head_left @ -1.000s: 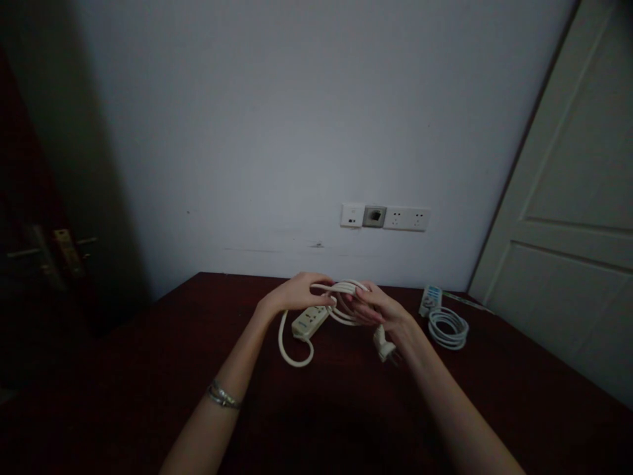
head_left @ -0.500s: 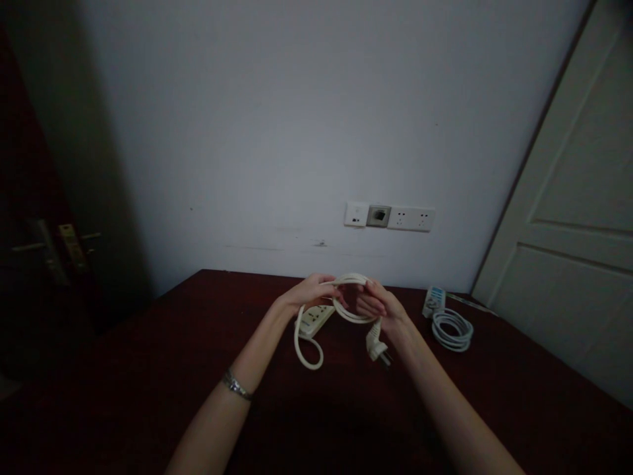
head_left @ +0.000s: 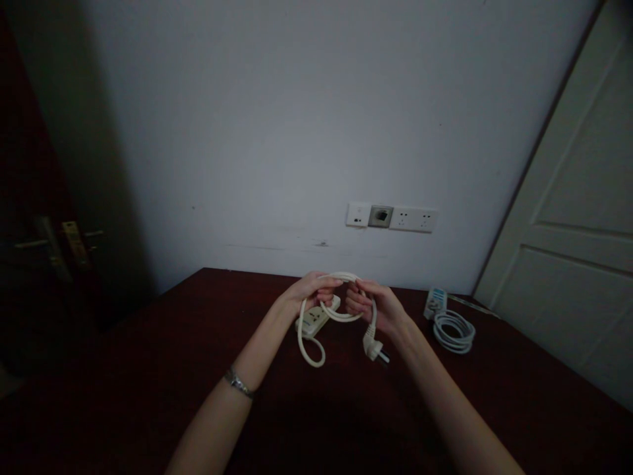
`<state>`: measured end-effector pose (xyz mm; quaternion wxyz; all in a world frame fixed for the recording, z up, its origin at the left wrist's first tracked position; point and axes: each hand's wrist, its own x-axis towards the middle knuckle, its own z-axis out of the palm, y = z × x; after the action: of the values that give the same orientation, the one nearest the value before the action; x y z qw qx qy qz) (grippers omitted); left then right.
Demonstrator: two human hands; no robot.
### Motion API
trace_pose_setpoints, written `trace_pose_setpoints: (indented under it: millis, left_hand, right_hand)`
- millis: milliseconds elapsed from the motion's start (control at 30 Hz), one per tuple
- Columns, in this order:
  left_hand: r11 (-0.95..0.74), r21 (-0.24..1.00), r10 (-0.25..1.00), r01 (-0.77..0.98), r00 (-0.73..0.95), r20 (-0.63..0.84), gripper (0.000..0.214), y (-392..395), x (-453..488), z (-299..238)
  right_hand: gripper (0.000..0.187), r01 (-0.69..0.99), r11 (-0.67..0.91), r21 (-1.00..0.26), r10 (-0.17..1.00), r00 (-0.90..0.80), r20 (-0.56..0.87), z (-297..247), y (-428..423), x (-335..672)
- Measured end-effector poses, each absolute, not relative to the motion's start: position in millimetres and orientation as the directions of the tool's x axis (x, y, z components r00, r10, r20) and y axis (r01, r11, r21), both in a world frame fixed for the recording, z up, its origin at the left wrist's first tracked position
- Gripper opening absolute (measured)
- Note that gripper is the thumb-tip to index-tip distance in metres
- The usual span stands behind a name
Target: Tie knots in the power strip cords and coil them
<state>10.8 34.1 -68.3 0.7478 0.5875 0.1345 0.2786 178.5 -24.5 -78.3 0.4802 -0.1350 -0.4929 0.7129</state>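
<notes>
The right hand (head_left: pixel 374 304) has drawn nearer the left hand (head_left: pixel 314 291) — each grip pinching the white cable coil (head_left: pixel 343 317) above the tabletop (head_left: pixel 326 422) — so its loops sit gathered, plug (head_left: pixel 372 345) dangling.

The cord (head_left: pixel 342 318) looks smooth plastic, the plug pins (head_left: pixel 384 357) shiny metal.

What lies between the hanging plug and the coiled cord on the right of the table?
In the head view, the person's right forearm lies between the plug and the coiled cord, with tabletop showing on either side.
</notes>
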Motion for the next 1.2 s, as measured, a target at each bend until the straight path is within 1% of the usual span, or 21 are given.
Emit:
trace_pose_setpoints:
  millis: [133, 200, 267, 333, 433, 500, 567, 733, 833, 933, 1067, 1200]
  left_hand:
    - [0.121, 0.963, 0.604, -0.239, 0.788, 0.120, 0.024, 30.7, 9.9, -64.9]
    - [0.066, 0.973, 0.632, -0.223, 0.763, 0.132, 0.029, 27.3, 10.0, -62.7]
    - [-0.029, 0.979, 0.679, -0.200, 0.715, 0.166, 0.032, 24.1, 11.2, -61.3]
    - [-0.152, 0.976, 0.737, -0.159, 0.639, 0.219, 0.035, 21.5, 14.3, -61.5]
    - [-0.340, 0.938, 0.810, -0.064, 0.487, 0.327, 0.037, 18.7, 22.6, -64.2]
    - [-0.419, 0.908, 0.830, -0.008, 0.401, 0.387, 0.036, 16.7, 29.6, -66.6]
    - [-0.455, 0.890, 0.842, 0.020, 0.337, 0.422, 0.035, 14.3, 36.0, -68.7]
    - [-0.488, 0.872, 0.858, 0.040, 0.206, 0.471, 0.034, 6.6, 45.0, -71.7]
    - [-0.495, 0.868, 0.860, 0.024, 0.158, 0.486, 0.037, 2.3, 47.1, -72.9]
    - [-0.468, 0.883, 0.874, -0.016, 0.135, 0.466, 0.039, -1.7, 49.1, -74.1]
    - [-0.364, 0.924, 0.912, -0.120, 0.155, 0.380, 0.040, -7.5, 51.0, -73.1]
    - [-0.192, 0.929, 0.923, -0.317, 0.262, 0.280, 0.043, -13.1, 49.1, -68.4]
  right_hand:
    - [0.027, -0.534, -0.033, -0.845, 0.852, -0.457, 0.255, -79.3, -23.8, 170.2]
    - [0.030, -0.522, -0.009, -0.853, 0.874, -0.418, 0.246, -79.0, -23.5, 166.5]
    - [0.031, -0.519, 0.002, -0.855, 0.893, -0.383, 0.235, -78.1, -22.7, 163.3]
    - [0.031, -0.519, 0.012, -0.855, 0.913, -0.343, 0.221, -76.8, -21.4, 160.8]
    - [0.034, -0.510, 0.048, -0.859, 0.943, -0.260, 0.208, -74.9, -19.9, 159.0]
    - [0.037, -0.498, 0.087, -0.863, 0.957, -0.200, 0.212, -73.7, -20.2, 158.6]
    - [0.040, -0.485, 0.110, -0.868, 0.966, -0.154, 0.208, -72.2, -21.8, 158.3]
    - [0.044, -0.458, 0.124, -0.880, 0.974, -0.114, 0.197, -67.3, -28.7, 155.9]
    - [0.044, -0.435, 0.146, -0.889, 0.976, -0.084, 0.202, -65.6, -32.2, 153.9]
    - [0.043, -0.402, 0.168, -0.900, 0.976, -0.058, 0.208, -66.1, -33.9, 153.1]
    - [0.043, -0.370, 0.194, -0.909, 0.972, -0.054, 0.229, -66.4, -35.4, 153.3]
    - [0.042, -0.387, 0.170, -0.906, 0.974, -0.072, 0.213, -64.1, -39.0, 153.2]
